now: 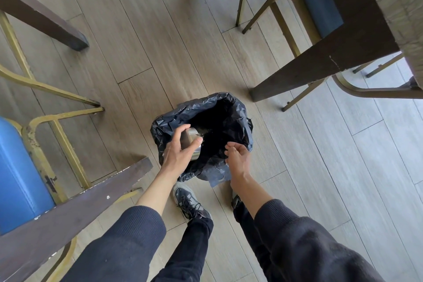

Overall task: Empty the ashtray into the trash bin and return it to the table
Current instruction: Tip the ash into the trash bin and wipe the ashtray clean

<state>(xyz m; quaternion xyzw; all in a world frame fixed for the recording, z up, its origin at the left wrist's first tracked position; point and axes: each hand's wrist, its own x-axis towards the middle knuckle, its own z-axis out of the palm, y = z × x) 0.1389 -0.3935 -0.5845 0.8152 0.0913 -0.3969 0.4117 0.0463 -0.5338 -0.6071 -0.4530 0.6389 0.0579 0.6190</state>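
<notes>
A trash bin lined with a black plastic bag [238,119] stands on the wooden floor in front of my feet. My left hand [180,149] grips a round shiny metal ashtray [191,138] and holds it tilted over the bin's left side, its mouth turned toward the opening. Grey ash specks show falling just right of the ashtray. My right hand [238,155] hovers over the bin's near right edge with fingers loosely curled and apart, holding nothing.
A dark table [375,36] with a pale patterned top stands at the right, with blue-seated brass chairs [318,0] under it. A second table leg [75,206] and blue chair [20,178] crowd the left. My shoe [190,201] is just behind the bin.
</notes>
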